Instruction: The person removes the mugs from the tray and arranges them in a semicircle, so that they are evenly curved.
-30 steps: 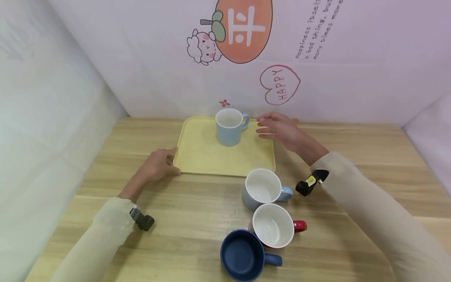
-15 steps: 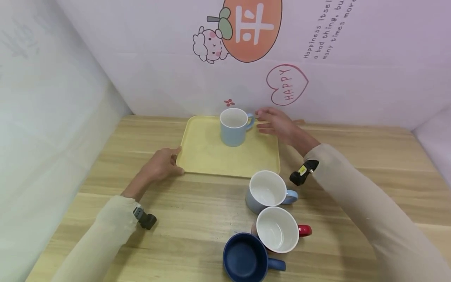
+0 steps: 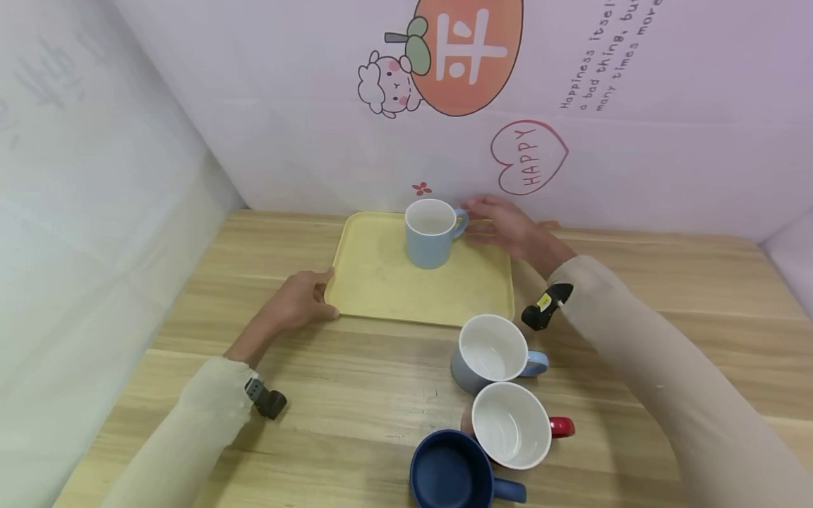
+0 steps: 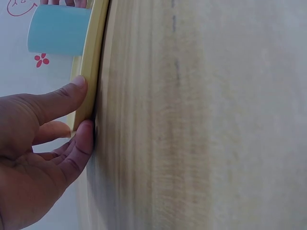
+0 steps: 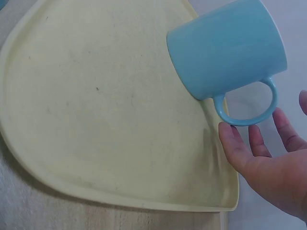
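On a pale yellow tray (image 3: 381, 289) at the back of the table stands a light blue mug (image 3: 428, 243), upright, its handle pointing right. My left hand (image 3: 298, 300) holds the tray's near left corner; in the left wrist view the thumb (image 4: 67, 98) lies along the rim and the fingers bend in at the corner. At the mug's handle, my right hand (image 3: 508, 229) has its fingers loosely extended. The right wrist view puts the fingertips (image 5: 230, 136) right at the outer curve of the handle (image 5: 247, 120), with none through the loop.
In front of the tray's right corner stand another light blue mug (image 3: 489, 353), a white-lined mug with a red handle (image 3: 511, 425) and a dark blue mug (image 3: 452, 469), close together. A printed white cloth (image 3: 305, 106) hangs behind the wooden table (image 3: 356, 381).
My right hand has moved in toward the mug until its fingertips are at the handle. The left hand keeps its place at the tray's corner. The head view has shifted slightly left.
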`<state>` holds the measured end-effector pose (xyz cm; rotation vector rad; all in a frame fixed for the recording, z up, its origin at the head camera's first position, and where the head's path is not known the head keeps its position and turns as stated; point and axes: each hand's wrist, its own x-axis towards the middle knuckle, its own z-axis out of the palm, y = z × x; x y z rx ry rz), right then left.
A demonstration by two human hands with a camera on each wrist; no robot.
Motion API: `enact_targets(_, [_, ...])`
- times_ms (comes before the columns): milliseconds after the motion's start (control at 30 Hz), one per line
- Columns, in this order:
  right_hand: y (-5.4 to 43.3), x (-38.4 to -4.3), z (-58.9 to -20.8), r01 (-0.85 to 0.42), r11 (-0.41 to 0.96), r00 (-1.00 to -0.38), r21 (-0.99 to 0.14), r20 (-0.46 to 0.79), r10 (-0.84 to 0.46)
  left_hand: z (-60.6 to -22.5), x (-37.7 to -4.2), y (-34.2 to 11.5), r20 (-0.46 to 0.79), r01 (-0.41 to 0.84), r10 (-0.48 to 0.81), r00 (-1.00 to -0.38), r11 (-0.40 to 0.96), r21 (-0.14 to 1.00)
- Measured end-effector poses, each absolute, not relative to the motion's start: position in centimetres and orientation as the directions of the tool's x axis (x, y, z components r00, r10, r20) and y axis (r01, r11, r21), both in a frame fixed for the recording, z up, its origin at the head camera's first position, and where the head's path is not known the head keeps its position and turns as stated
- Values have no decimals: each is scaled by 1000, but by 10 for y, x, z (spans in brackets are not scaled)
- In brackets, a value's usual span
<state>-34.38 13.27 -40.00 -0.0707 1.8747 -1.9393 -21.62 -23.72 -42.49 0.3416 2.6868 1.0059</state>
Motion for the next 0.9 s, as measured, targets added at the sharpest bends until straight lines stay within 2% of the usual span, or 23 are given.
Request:
enact_targets(233, [118, -343, -406, 272, 80, -885, -959, -282, -370, -425, -209, -243, -165, 122, 301, -939, 743, 658])
enact_targets(900, [120, -351, -409, 211, 44, -914, -977, -213, -346, -422, -217, -234, -171, 133, 317, -933, 743, 656])
